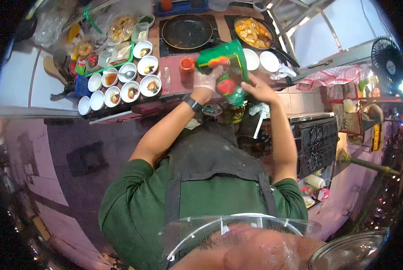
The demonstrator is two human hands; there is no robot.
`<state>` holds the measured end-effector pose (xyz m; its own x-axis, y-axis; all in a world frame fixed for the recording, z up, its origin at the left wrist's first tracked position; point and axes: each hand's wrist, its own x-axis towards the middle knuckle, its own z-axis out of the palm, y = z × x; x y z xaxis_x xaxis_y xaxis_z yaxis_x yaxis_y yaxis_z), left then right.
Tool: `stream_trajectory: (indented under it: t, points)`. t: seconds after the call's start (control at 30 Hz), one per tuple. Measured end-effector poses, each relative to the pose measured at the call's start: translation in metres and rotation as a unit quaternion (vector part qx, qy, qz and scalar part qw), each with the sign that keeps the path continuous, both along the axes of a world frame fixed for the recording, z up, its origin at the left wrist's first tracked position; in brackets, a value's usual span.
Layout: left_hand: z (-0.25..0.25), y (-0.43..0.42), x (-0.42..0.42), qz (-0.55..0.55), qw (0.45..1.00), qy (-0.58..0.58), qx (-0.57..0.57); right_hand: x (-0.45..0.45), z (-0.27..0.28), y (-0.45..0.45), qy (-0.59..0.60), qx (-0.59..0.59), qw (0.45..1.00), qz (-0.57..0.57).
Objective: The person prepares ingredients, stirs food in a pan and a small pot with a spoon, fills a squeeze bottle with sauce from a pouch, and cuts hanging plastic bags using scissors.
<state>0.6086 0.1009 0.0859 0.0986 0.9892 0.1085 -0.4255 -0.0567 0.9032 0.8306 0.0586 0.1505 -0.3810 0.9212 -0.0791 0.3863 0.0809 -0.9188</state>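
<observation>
A large green pouch (224, 60) with red pictures on its front is tilted over the counter's front edge, between my two hands. My left hand (206, 81), in a clear glove with a dark watch at the wrist, is closed on the pouch's left side. The bare fingers of my right hand (261, 90) grip its lower right side. Just left of the pouch stands an open jar of red sauce (187, 66). Behind it, a dark frying pan (187, 32) sits on the stove.
Several small white bowls (150, 85) with ingredients stand in rows at left, by a green tray (128, 58). A pan of stew (253, 32) and two white bowls (269, 61) are at right. A fan (388, 60) stands far right.
</observation>
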Motion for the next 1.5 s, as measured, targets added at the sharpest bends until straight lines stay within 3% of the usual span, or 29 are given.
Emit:
stream_trajectory:
  t: [0.07,0.1,0.17,0.27,0.33,0.4,0.43,0.5,0.57,0.63,0.7,0.77,0.83,0.87,0.93,1.03,1.1,1.37,1.43,1.47,1.5]
  points:
    - [0.020,-0.010,-0.016,-0.095,0.981,0.154,0.070,-0.001,-0.014,-0.026,0.074,-0.105,0.990,-0.066]
    - [0.015,-0.014,-0.021,-0.111,0.978,0.161,0.070,0.001,-0.023,-0.037,0.089,-0.139,0.983,-0.078]
    - [-0.006,-0.018,-0.022,-0.222,0.903,0.357,0.089,-0.002,-0.039,-0.061,0.109,-0.220,0.964,-0.105]
    - [-0.037,-0.025,-0.013,-0.293,0.855,0.427,0.013,-0.013,-0.082,-0.103,0.187,-0.301,0.907,-0.227]
    - [-0.059,-0.029,-0.002,-0.307,0.831,0.462,0.041,-0.015,-0.123,-0.131,0.269,-0.280,0.868,-0.309]
    - [-0.108,-0.037,-0.006,-0.297,0.787,0.533,0.089,-0.008,-0.163,-0.149,0.243,-0.286,0.845,-0.381]
    - [-0.115,-0.042,-0.007,-0.342,0.751,0.565,-0.009,-0.002,-0.177,-0.152,0.209,-0.309,0.830,-0.413]
    - [-0.143,-0.060,-0.021,-0.388,0.756,0.526,-0.030,0.012,-0.262,-0.162,0.161,-0.261,0.832,-0.461]
    - [-0.159,-0.082,-0.041,-0.454,0.761,0.455,-0.085,0.026,-0.296,-0.149,0.050,-0.176,0.829,-0.528]
    - [-0.159,-0.100,-0.057,-0.473,0.775,0.407,-0.102,0.051,-0.391,-0.127,-0.056,-0.204,0.792,-0.572]
    - [-0.144,-0.106,-0.067,-0.469,0.740,0.468,-0.114,0.064,-0.373,-0.086,-0.020,-0.095,0.777,-0.622]
    - [-0.149,-0.119,-0.083,-0.442,0.782,0.383,-0.215,0.094,-0.387,-0.045,0.005,-0.172,0.764,-0.622]
    - [-0.169,-0.133,-0.104,-0.394,0.788,0.399,-0.254,0.114,-0.465,-0.011,-0.095,0.029,0.712,-0.695]
    - [-0.162,-0.136,-0.107,-0.373,0.788,0.397,-0.285,0.128,-0.479,0.010,-0.102,0.013,0.696,-0.711]
    - [-0.159,-0.143,-0.112,-0.335,0.791,0.349,-0.375,0.154,-0.483,0.043,-0.083,-0.118,0.694,-0.705]
    - [-0.181,-0.175,-0.139,-0.301,0.828,0.324,-0.346,0.170,-0.504,0.065,-0.079,-0.218,0.699,-0.677]
    - [-0.195,-0.189,-0.152,-0.307,0.834,0.314,-0.333,0.175,-0.512,0.065,-0.083,-0.253,0.704,-0.659]
    - [-0.169,-0.182,-0.122,-0.319,0.839,0.278,-0.342,0.188,-0.492,0.060,-0.114,-0.327,0.748,-0.566]
    - [-0.161,-0.169,-0.114,-0.326,0.849,0.291,-0.296,0.186,-0.481,0.055,-0.126,-0.335,0.767,-0.533]
    - [-0.156,-0.161,-0.108,-0.318,0.873,0.232,-0.287,0.182,-0.473,0.046,-0.134,-0.338,0.779,-0.512]
    - [-0.137,-0.145,-0.097,-0.313,0.852,0.347,-0.238,0.177,-0.463,0.032,-0.138,-0.344,0.799,-0.474]
